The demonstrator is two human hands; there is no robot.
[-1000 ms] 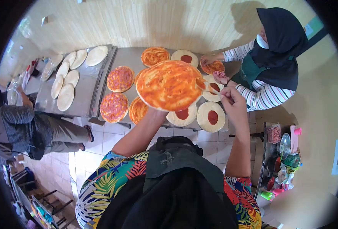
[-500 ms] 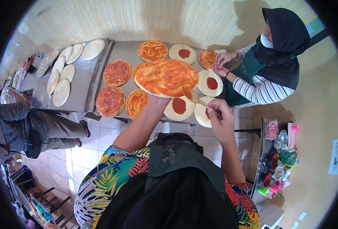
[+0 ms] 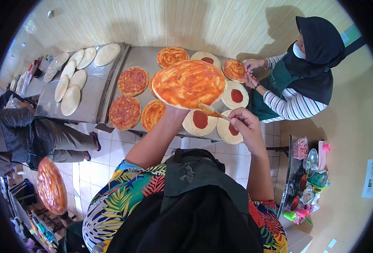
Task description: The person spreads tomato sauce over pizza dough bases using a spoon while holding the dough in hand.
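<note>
A sauce-covered pizza base [image 3: 189,83] rests on my left hand [image 3: 177,111], which supports it from beneath; most of its fingers are hidden under the dough. My right hand [image 3: 246,125] pinches the handle of a sauce-stained spatula [image 3: 210,111], whose blade is at the near edge of the base. Below and right of the held base, dough rounds with a red sauce patch [image 3: 200,119] lie on the metal table [image 3: 110,93]. Sauced bases and two pizzas with pink topping [image 3: 125,112] are on its left part.
A co-worker [image 3: 287,80] at the right end holds both hands beside a small sauced pizza [image 3: 233,70]. Plain dough rounds [image 3: 71,100] lie at the left. Another person [image 3: 34,135] stands there; a topped pizza [image 3: 51,186] is held up at lower left. A side table [image 3: 286,185] holds containers.
The spatula has swept from the right side of the base to its near edge. The co-worker's hands have drawn back from the small pizza. A topped pizza has appeared at lower left.
</note>
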